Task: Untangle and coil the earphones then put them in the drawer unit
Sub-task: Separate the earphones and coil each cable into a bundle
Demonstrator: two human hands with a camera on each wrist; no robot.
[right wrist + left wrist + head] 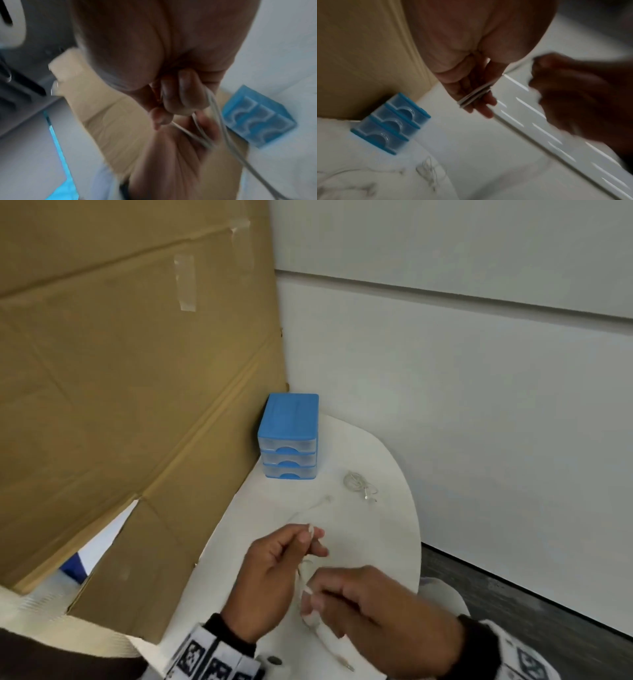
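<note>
A white earphone cable (303, 575) runs between my two hands over the white table (387, 529). My left hand (284, 563) has several turns of cable (473, 96) wound round its fingers. My right hand (363, 601) pinches the cable (214, 108) just below and to the right; a loose end with the plug (346, 664) trails toward me. A second white earphone bundle (359, 484) lies tangled farther back on the table. The blue drawer unit (289, 436), with three clear drawers all closed, stands at the table's back left.
A big cardboard sheet (120, 371) leans along the table's left side, touching the drawer unit. A white wall (479, 371) stands behind. The table's curved right edge (416, 525) drops to a dark floor (548, 611).
</note>
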